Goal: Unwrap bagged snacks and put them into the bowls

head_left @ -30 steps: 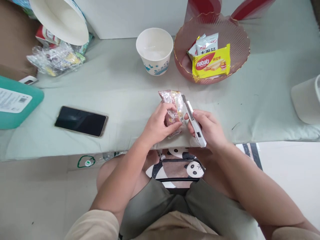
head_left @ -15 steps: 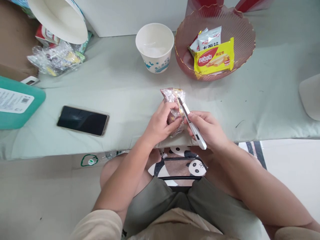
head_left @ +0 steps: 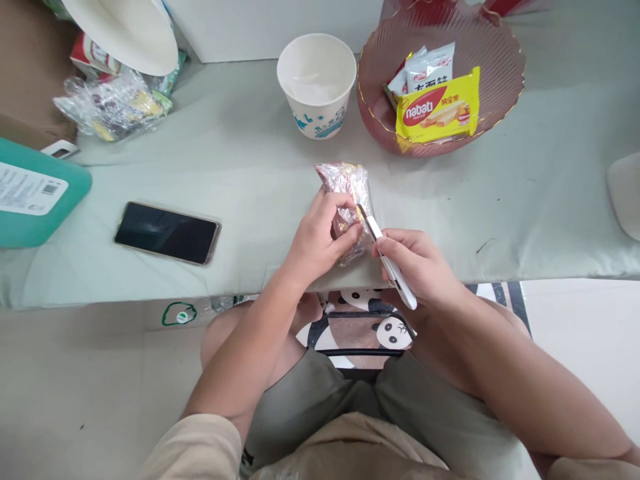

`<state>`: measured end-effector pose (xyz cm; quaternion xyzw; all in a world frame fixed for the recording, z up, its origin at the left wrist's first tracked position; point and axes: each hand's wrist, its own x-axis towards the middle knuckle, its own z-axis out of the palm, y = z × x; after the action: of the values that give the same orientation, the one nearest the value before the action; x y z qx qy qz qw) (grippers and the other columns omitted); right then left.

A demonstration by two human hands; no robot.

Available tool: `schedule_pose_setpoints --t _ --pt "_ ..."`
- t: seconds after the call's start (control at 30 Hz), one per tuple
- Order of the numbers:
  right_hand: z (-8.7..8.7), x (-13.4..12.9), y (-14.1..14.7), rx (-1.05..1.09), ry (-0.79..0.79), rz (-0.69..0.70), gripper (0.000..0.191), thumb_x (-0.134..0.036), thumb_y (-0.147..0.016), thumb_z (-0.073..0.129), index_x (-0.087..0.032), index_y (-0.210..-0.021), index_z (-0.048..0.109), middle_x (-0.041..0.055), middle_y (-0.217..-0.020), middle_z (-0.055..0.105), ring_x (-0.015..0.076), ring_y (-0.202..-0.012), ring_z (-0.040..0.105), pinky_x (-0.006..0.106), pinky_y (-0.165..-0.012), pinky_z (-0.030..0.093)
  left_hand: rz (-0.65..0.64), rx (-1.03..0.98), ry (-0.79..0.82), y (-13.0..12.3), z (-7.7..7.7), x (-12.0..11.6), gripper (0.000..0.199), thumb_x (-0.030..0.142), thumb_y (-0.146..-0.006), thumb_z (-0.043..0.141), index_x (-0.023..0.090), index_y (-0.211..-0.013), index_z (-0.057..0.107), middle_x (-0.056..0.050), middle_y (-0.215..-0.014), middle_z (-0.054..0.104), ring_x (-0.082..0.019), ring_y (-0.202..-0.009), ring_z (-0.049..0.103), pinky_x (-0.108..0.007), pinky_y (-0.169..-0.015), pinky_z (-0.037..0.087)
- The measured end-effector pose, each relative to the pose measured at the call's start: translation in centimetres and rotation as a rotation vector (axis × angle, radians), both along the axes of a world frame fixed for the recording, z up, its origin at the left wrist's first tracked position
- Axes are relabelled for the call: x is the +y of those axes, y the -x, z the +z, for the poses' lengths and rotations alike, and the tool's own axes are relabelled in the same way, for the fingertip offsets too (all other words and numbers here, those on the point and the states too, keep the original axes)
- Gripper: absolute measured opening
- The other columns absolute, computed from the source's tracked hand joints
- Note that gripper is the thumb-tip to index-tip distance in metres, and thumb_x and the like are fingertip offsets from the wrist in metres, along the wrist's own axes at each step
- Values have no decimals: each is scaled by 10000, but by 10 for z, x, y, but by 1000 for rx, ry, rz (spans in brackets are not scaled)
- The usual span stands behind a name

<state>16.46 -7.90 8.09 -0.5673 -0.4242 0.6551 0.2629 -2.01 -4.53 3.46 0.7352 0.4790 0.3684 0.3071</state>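
Note:
A shiny clear-wrapped packet [head_left: 347,179] with red and yellow print lies near the table's front edge. My left hand [head_left: 324,235] grips it from the left, thumb and fingers on its wrapping. In my right hand [head_left: 417,263] is a white utility knife [head_left: 397,275], slanting up and left, its dark blade tip at the packet's right side beside my left fingertips. Whether the blade has entered the wrapping cannot be made out. Beyond the packet stands a white paper cup [head_left: 317,87] with blue print.
A pink ribbed bowl [head_left: 493,87] holds a yellow wafer packet [head_left: 440,110] and smaller sachets. On the left are a phone [head_left: 167,231], a green container [head_left: 45,200], crumpled plastic packaging [head_left: 113,110] and a tilted white bowl [head_left: 130,33]. A white object [head_left: 625,193] is at the right edge.
The knife tip has moved slightly down along the packet's right side, with my right hand a little lower. My left hand still grips the packet. The whole view has shifted slightly.

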Motion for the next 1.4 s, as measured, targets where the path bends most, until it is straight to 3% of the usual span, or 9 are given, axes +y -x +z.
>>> schedule_pose_setpoints --t 0.27,0.4,0.63,0.8,0.9,1.03,1.13,1.27,1.4 --pt "-6 -5 6 29 -66 97 316 -436 -904 596 -201 -694 571 -27 -519 538 98 -440 452 225 -410 340 122 -98 -72 16 -2 6 247 285 -919 637 275 -1136 520 -46 -1188 649 -229 -1152 640 -400 -1006 530" --pt "-9 -7 8 28 -99 137 338 -435 -937 576 -204 -692 552 -24 -539 544 99 -463 469 226 -431 353 155 -151 -102 22 -7 9 276 439 -954 627 291 -1151 504 -36 -1161 628 -214 -1134 629 -379 -991 521" --pt "-14 -10 9 -39 -138 215 348 -429 -949 580 -204 -690 519 -25 -562 524 100 -493 465 233 -466 343 214 -191 -82 28 -11 13 501 719 -937 546 295 -1194 468 -56 -1171 562 -202 -1045 616 -362 -884 527" --pt "-11 -9 5 -153 -192 294 349 -450 -968 509 -205 -720 524 -18 -580 529 117 -524 481 254 -511 355 270 -449 -24 34 -14 23 510 720 -889 628 306 -1156 497 -36 -1074 534 -165 -932 613 -322 -819 536" --pt "-9 -5 -6 -372 -365 332 338 -446 -965 481 -199 -759 585 -11 -567 519 133 -523 471 275 -526 350 285 -611 20 40 -15 30 529 694 -823 734 305 -1112 520 -15 -1017 531 -129 -831 594 -274 -747 528" --pt "-15 6 -27 -807 -704 167 360 -424 -978 462 -196 -972 741 66 -762 663 202 -672 594 318 -593 390 206 -700 123 37 -14 29 459 674 -831 731 281 -995 561 2 -923 528 -107 -722 537 -245 -664 497" --pt "-27 17 -46 -952 -845 86 342 -397 -968 512 -226 -1093 781 106 -982 712 250 -858 664 344 -658 433 107 -695 188 26 -13 23 322 572 -903 688 266 -955 602 3 -904 552 -103 -718 523 -235 -665 487" --pt "-44 35 -80 -1018 -830 26 291 -398 -941 587 -241 -1092 780 99 -974 694 259 -840 645 370 -701 438 -4 -581 195 14 -10 14 161 393 -916 696 253 -973 640 -10 -1009 626 -109 -833 574 -216 -708 492" --pt "-52 44 -110 -1096 -788 -97 224 -395 -876 707 -233 -1025 750 108 -918 657 294 -870 613 420 -784 439 -64 -487 178 11 -7 10 107 332 -930 670 240 -976 639 -19 -1014 645 -117 -868 588 -214 -709 501"
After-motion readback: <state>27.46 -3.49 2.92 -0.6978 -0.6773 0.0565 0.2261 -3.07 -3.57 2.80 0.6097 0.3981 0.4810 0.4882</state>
